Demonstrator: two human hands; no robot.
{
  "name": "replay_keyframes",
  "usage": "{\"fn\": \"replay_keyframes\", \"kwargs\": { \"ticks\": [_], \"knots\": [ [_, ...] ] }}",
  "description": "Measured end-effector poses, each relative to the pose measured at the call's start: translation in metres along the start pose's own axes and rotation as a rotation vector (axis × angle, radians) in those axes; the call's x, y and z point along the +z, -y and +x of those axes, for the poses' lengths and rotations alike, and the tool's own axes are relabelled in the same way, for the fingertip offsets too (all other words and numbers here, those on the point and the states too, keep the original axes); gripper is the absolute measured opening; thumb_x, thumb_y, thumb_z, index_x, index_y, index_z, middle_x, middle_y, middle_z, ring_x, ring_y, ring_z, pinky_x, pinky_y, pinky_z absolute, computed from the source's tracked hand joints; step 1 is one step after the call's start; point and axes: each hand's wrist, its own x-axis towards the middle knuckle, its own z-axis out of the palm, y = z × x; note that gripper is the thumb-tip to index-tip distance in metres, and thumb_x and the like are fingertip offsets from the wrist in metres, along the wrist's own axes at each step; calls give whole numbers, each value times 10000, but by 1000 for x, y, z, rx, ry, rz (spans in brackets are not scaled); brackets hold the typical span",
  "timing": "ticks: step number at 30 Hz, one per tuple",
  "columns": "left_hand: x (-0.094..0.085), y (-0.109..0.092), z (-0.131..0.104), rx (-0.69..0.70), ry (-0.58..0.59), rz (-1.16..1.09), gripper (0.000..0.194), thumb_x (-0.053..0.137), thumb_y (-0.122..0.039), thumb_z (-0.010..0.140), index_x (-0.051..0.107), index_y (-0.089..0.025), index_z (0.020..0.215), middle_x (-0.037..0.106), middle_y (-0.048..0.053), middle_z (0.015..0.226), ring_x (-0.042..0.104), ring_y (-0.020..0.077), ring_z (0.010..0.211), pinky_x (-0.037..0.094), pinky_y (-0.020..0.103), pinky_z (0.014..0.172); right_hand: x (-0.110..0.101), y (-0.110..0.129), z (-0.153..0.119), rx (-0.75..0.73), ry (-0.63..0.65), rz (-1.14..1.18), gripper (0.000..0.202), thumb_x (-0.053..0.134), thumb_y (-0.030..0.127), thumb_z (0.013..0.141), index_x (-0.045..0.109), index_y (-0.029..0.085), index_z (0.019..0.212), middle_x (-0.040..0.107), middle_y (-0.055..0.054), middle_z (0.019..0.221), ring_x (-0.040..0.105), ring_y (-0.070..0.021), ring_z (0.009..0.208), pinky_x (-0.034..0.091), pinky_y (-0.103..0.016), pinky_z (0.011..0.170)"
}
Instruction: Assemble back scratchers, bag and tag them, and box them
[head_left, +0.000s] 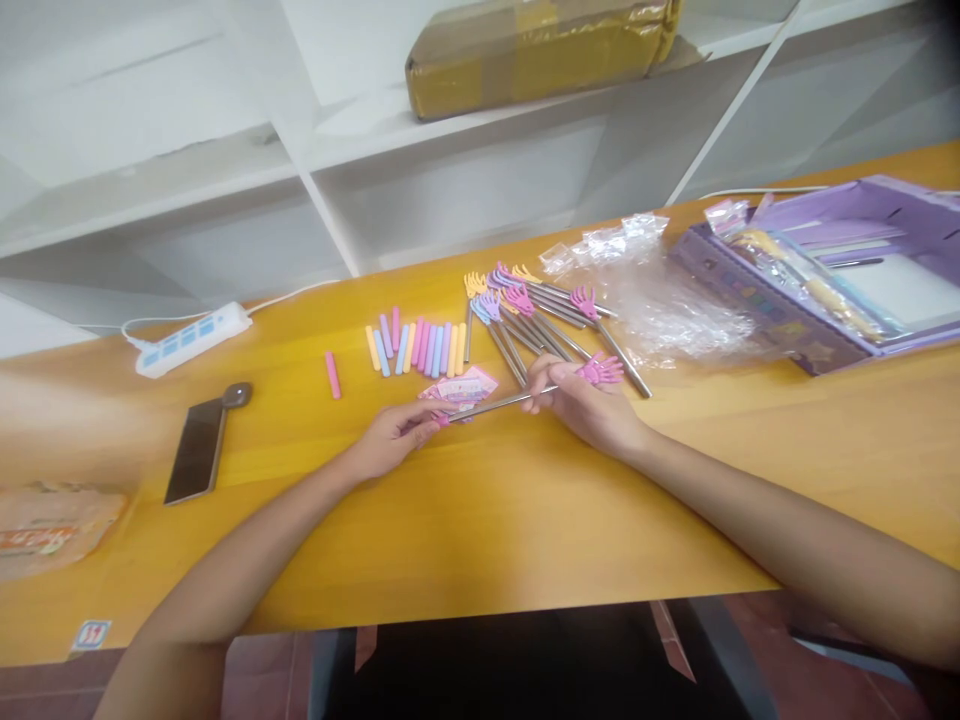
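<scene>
Landmark: the printed cards (471, 387) on the table. Phone (195, 455) well left of them; power strip (191, 340) also far left, farther from the wearer. One loose pink tube (333, 375) left of the cards, apart from the coloured tubes (428, 350), grouped just beyond and left of the cards.

Left hand (390, 438) near side, just left of the cards: fingers closed, pinching the small pink end piece (442, 421). How far it sits on the rod cannot be told. Metal rod (499, 403) slants rightward past the cards' near edge. Right hand (592, 410), right of the cards: fingers closed around the rod near its pink hand-shaped head (602, 370).

Step, as judged: the end piece being fitted or adjusted. Calls for a steady right grip, left fingers in line with the rod.

Other hand-headed rods (517, 298) beyond and right of the cards; clear wrappers (652, 290), then purple box (825, 350), farther right.
</scene>
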Motion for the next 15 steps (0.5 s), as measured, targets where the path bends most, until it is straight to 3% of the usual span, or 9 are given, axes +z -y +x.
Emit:
{"fn": "replay_keyframes", "kwargs": {
  "ticks": [15],
  "knots": [
    [3,5,1,-22,1,-113,430,661,-514,1045,730,-166,1289,602,6,831,426,103,646,367,226,612,1,-1,1,32,7,14,399,755,565,976,795,184,867,608,-54,926,654,-140,784,608,-309,792]
  ]
}}
